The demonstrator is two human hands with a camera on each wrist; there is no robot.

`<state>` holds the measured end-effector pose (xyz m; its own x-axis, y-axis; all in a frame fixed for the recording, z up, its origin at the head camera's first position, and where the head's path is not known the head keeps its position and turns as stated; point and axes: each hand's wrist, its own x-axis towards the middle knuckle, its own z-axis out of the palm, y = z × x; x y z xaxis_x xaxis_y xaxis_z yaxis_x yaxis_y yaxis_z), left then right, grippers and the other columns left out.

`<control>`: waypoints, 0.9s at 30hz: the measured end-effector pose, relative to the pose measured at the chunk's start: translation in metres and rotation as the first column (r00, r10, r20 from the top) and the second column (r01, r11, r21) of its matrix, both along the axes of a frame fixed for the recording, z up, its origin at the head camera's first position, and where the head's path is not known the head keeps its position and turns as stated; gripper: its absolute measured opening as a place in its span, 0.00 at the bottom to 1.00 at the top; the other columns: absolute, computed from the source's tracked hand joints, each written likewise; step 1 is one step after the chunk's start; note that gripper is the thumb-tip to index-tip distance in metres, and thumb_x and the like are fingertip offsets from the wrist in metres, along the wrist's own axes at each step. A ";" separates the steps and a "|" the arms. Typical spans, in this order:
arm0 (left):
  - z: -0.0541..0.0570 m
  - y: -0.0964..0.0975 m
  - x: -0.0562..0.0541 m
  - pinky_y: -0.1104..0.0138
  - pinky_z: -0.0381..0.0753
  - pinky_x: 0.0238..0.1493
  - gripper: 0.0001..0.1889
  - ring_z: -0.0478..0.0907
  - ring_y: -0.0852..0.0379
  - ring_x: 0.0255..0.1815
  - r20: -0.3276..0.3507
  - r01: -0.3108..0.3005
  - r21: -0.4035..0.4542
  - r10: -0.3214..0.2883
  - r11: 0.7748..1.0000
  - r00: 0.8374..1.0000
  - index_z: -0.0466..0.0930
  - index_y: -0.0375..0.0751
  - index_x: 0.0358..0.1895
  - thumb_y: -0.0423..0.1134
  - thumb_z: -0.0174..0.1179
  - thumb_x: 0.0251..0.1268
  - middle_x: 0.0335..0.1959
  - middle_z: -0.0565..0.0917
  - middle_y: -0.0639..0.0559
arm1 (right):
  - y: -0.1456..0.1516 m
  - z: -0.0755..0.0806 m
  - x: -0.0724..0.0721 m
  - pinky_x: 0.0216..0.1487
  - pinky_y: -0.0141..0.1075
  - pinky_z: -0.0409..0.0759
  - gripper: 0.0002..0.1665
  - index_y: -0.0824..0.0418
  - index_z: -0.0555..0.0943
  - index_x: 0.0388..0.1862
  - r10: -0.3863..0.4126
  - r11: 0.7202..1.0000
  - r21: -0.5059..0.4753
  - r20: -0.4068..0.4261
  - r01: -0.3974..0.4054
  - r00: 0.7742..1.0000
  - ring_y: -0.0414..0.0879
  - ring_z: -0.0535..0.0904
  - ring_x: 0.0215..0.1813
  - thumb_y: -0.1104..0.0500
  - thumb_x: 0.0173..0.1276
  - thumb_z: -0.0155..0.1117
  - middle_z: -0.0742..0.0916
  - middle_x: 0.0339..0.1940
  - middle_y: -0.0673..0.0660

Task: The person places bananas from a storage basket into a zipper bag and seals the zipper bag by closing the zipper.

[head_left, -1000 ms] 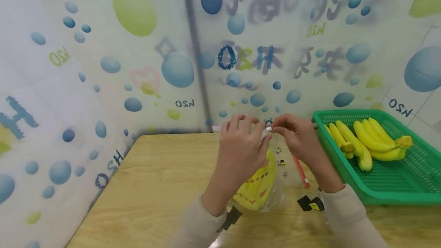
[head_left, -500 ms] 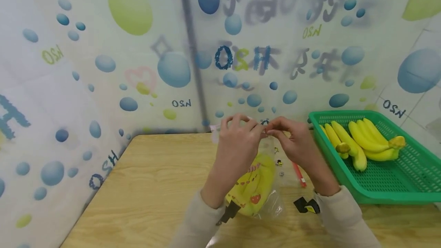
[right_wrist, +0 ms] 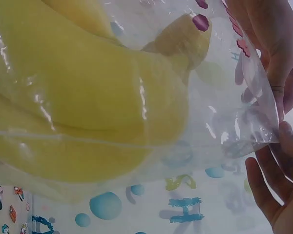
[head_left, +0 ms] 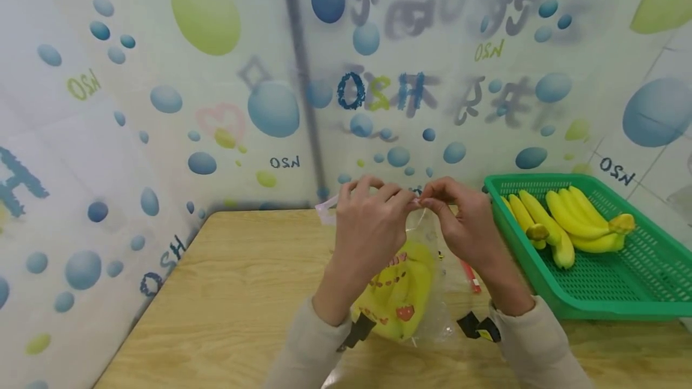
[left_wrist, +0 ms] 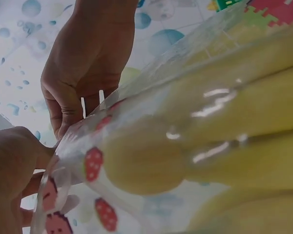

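A clear plastic bag [head_left: 442, 320] printed with strawberries stands over the table, with a bunch of bananas [head_left: 418, 269] inside it. My left hand [head_left: 370, 227] grips the bag's top edge, fingers curled over it. Close beside it, my right hand [head_left: 465, 224] pinches the right part of that edge between thumb and index finger. A pinkish strip of the bag's rim sticks out left of my left hand. In the right wrist view the fingertips of both hands meet at the bag's corner, and the bananas [right_wrist: 102, 97] fill the left side. What lies right between the fingertips is too small to tell.
At the right stands a green basket [head_left: 600, 308] with more bananas [head_left: 584, 215] in it. A red strip [head_left: 470, 275] lies on the wooden table [head_left: 227, 293] between bag and basket. A patterned curtain [head_left: 227, 95] hangs behind the table.
My left hand has shifted slightly left, and more of the bag's rim shows beyond it. The small white piece seen between my fingertips earlier is no longer distinct. The bag hangs wider to the right.
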<state>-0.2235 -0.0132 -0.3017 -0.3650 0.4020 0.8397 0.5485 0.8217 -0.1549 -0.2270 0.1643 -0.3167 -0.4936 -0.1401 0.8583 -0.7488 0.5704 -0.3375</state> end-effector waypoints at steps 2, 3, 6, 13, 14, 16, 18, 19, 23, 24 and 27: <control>-0.002 0.000 -0.002 0.50 0.83 0.53 0.09 0.83 0.53 0.46 0.005 0.006 0.007 -0.006 1.000 1.000 0.91 0.56 0.39 0.49 0.62 0.74 0.38 0.92 0.61 | 0.000 0.000 0.000 0.47 0.15 0.76 0.07 0.67 0.81 0.34 -0.008 1.000 -0.005 -0.003 0.008 1.000 0.48 0.87 0.33 0.75 0.64 0.69 0.87 0.29 0.58; -0.002 -0.001 -0.003 0.51 0.83 0.52 0.09 0.83 0.53 0.45 0.011 0.009 0.014 -0.009 1.000 1.000 0.91 0.56 0.39 0.49 0.62 0.74 0.38 0.92 0.62 | 0.001 0.000 -0.001 0.46 0.15 0.76 0.06 0.68 0.81 0.34 -0.010 1.000 -0.009 -0.003 0.010 1.000 0.48 0.86 0.33 0.75 0.64 0.69 0.87 0.29 0.59; -0.004 -0.003 -0.007 0.51 0.82 0.51 0.07 0.82 0.53 0.44 0.033 0.025 0.039 -0.026 0.999 0.999 0.91 0.56 0.39 0.48 0.64 0.73 0.38 0.92 0.62 | 0.002 0.000 -0.002 0.45 0.15 0.76 0.07 0.68 0.81 0.34 -0.022 0.999 -0.028 0.002 0.022 1.000 0.48 0.85 0.32 0.75 0.63 0.70 0.87 0.29 0.59; -0.006 -0.009 -0.015 0.51 0.81 0.48 0.08 0.82 0.54 0.42 0.077 0.029 0.047 -0.032 0.998 0.997 0.91 0.58 0.40 0.50 0.62 0.74 0.38 0.91 0.63 | 0.011 0.001 -0.004 0.41 0.16 0.77 0.06 0.68 0.81 0.36 -0.036 0.998 -0.057 0.086 0.041 0.996 0.38 0.83 0.33 0.75 0.65 0.69 0.88 0.30 0.58; -0.006 -0.010 -0.016 0.52 0.81 0.48 0.08 0.83 0.54 0.43 0.086 0.025 0.048 -0.029 0.999 0.996 0.90 0.58 0.40 0.50 0.62 0.74 0.38 0.92 0.62 | 0.012 0.001 -0.005 0.40 0.16 0.77 0.06 0.68 0.81 0.36 -0.036 0.997 -0.062 0.091 0.042 0.995 0.36 0.83 0.33 0.75 0.66 0.69 0.88 0.30 0.58; -0.005 -0.011 -0.017 0.52 0.81 0.48 0.08 0.83 0.54 0.43 0.107 0.020 0.056 -0.026 0.998 0.994 0.90 0.57 0.40 0.50 0.62 0.74 0.38 0.92 0.62 | 0.015 0.001 -0.005 0.39 0.17 0.78 0.05 0.68 0.81 0.37 -0.029 0.996 -0.079 0.108 0.038 0.994 0.33 0.82 0.33 0.74 0.67 0.67 0.88 0.30 0.59; -0.005 -0.013 -0.018 0.51 0.81 0.49 0.08 0.83 0.54 0.43 0.132 0.015 0.063 -0.024 0.998 0.991 0.90 0.57 0.41 0.50 0.62 0.74 0.38 0.92 0.62 | 0.018 0.001 -0.006 0.39 0.18 0.78 0.03 0.69 0.81 0.38 -0.021 0.994 -0.101 0.128 0.034 0.992 0.30 0.80 0.33 0.74 0.69 0.66 0.87 0.30 0.59; -0.005 -0.013 -0.018 0.51 0.81 0.50 0.08 0.83 0.54 0.43 0.145 0.013 0.061 -0.022 0.998 0.989 0.89 0.57 0.41 0.51 0.62 0.74 0.38 0.92 0.62 | 0.020 0.001 -0.006 0.39 0.18 0.78 0.02 0.70 0.81 0.38 -0.013 0.993 -0.111 0.141 0.029 0.990 0.29 0.80 0.33 0.73 0.70 0.65 0.87 0.30 0.60; -0.006 -0.011 -0.019 0.50 0.81 0.52 0.09 0.82 0.55 0.42 0.187 0.009 0.044 -0.017 0.999 0.982 0.88 0.57 0.42 0.52 0.60 0.75 0.36 0.92 0.62 | 0.023 0.000 -0.006 0.40 0.20 0.80 0.01 0.72 0.80 0.41 0.023 0.990 -0.138 0.192 0.004 0.981 0.28 0.81 0.33 0.72 0.72 0.63 0.87 0.32 0.62; -0.007 -0.011 -0.019 0.50 0.81 0.52 0.09 0.82 0.55 0.42 0.193 0.005 0.040 -0.013 0.999 0.981 0.88 0.57 0.42 0.52 0.60 0.75 0.36 0.92 0.62 | 0.023 0.000 -0.005 0.41 0.20 0.81 0.02 0.72 0.80 0.41 0.028 0.990 -0.138 0.198 -0.001 0.980 0.28 0.81 0.33 0.72 0.72 0.64 0.88 0.33 0.62; -0.009 -0.009 -0.020 0.51 0.81 0.53 0.08 0.83 0.56 0.41 0.199 -0.005 0.034 -0.002 0.999 0.980 0.88 0.56 0.41 0.51 0.62 0.74 0.36 0.92 0.62 | 0.023 0.000 -0.005 0.43 0.18 0.79 0.05 0.68 0.83 0.44 0.002 0.995 -0.100 0.176 0.016 0.984 0.31 0.83 0.35 0.72 0.70 0.66 0.89 0.35 0.60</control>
<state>-0.2434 -0.0219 -0.3104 -0.5266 0.3737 0.7636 0.5640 0.8256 -0.0151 -0.2315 0.1869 -0.3164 -0.6388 -0.0532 0.7675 -0.6687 0.5317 -0.5197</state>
